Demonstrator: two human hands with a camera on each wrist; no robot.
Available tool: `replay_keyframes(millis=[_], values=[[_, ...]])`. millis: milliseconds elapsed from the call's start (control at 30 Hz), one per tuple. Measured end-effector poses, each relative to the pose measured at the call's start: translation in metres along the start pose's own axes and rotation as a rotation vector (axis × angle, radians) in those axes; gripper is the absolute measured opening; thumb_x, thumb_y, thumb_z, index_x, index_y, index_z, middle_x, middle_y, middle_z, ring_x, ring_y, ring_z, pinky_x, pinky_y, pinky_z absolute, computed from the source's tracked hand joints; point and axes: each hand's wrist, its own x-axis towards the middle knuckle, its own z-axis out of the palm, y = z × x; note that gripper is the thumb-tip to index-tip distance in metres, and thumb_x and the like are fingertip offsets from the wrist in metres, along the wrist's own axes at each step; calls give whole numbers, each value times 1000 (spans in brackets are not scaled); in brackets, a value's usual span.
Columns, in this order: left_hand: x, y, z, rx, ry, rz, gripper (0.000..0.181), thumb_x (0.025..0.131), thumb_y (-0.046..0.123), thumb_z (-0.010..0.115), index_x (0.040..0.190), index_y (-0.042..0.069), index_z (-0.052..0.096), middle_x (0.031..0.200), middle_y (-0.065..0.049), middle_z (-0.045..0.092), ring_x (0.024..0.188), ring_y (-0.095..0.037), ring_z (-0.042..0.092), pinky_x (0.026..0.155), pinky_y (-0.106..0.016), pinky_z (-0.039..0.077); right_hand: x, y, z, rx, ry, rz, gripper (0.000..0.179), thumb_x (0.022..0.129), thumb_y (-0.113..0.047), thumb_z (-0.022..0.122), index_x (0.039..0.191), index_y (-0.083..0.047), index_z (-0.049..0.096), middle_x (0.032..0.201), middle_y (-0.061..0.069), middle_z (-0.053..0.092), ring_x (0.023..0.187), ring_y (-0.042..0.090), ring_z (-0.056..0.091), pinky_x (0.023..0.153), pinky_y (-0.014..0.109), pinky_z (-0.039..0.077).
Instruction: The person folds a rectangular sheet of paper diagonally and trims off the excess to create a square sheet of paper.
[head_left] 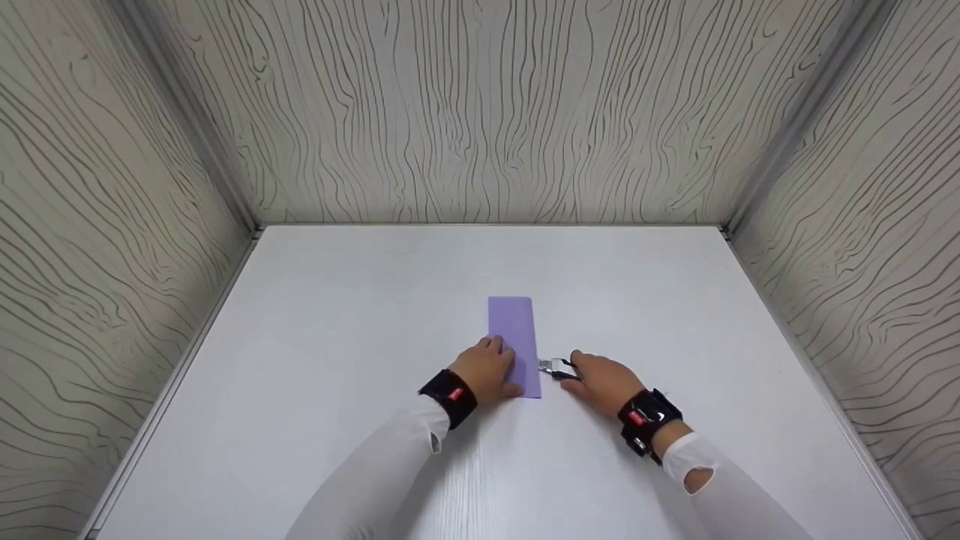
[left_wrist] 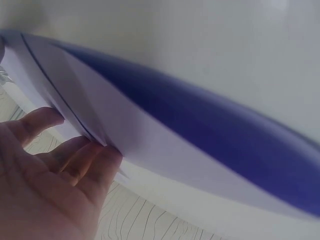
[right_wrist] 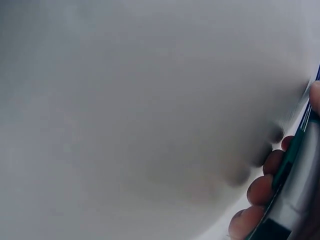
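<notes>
Purple folded paper (head_left: 517, 324) right beneath the left hand (head_left: 484, 370), fingers loosely extended on top | and the right hand (head_left: 606, 381) curls round a metal-headed tool (head_left: 559, 367), nose at the paper edge facing that hand

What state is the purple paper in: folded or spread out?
Folded: the purple paper is a narrow strip under the left hand; its layers stand apart in the left wrist view.

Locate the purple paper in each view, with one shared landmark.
Head: paper just below and right of centre, partly under the left hand.
Left wrist: paper runs diagonally, upper left to lower right.
Right wrist: perhaps a sliver at the right edge; cannot tell.
Shared landmark: white table.
</notes>
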Motion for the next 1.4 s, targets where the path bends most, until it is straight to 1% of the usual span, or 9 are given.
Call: replay_keyframes(millis=[167,400,567,667,867,1000,1133,1267,1400], values=[[-2,1,-4,5,-10,3,61,98,60,74,127,6,69,132,-16,67,126,-32,65,105,-41,60,0,-1,-1,-16,27,2,28,102,-29,77,105,-8,59,80,2,55,71,20,53,66,44,52],[-5,3,-7,-5,-14,-6,59,98,59,75,123,6,70,126,-14,67,119,-29,65,99,-40,62,3,-2,2,-2,36,-19,27,102,-29,76,108,-7,60,83,4,60,75,22,59,69,46,54],[-3,2,-4,9,-4,5,61,98,60,74,125,6,70,125,-13,67,120,-29,66,102,-40,61,4,0,1,11,22,16,26,102,-28,76,106,-8,61,81,3,58,73,21,56,68,45,53],[-2,1,0,7,10,6,62,97,60,75,124,6,70,124,-13,67,118,-29,66,100,-41,62,5,0,1,21,15,11,26,103,-28,75,107,-7,60,81,3,57,73,20,54,67,43,51],[-1,-1,3,-4,15,0,61,97,60,75,126,6,69,126,-13,66,118,-29,65,99,-41,62,7,1,1,8,23,4,26,103,-29,75,108,-7,60,83,4,59,75,22,59,71,46,55],[-3,1,-2,0,-1,2,61,97,60,76,125,7,70,124,-13,67,115,-28,66,97,-40,62,5,1,1,1,20,5,26,104,-29,74,108,-7,61,86,7,63,79,28,64,75,50,57],[-6,5,-10,6,-22,3,61,93,62,80,118,7,70,114,-11,68,105,-25,65,89,-38,63,1,2,3,-9,17,-6,27,104,-30,74,110,-6,63,89,8,66,82,30,68,76,51,58],[-8,9,-15,-11,-45,-4,64,87,64,84,114,7,70,108,-9,67,99,-23,63,84,-38,62,-6,2,5,-7,4,2,24,104,-30,74,106,-10,62,84,4,61,75,22,59,71,45,54],[-8,11,-20,-28,-69,-27,72,85,67,84,123,7,70,112,-9,68,103,-24,63,86,-39,63,-10,0,5,-3,7,-8,23,103,-29,74,106,-10,62,81,1,58,72,18,53,68,41,50]])
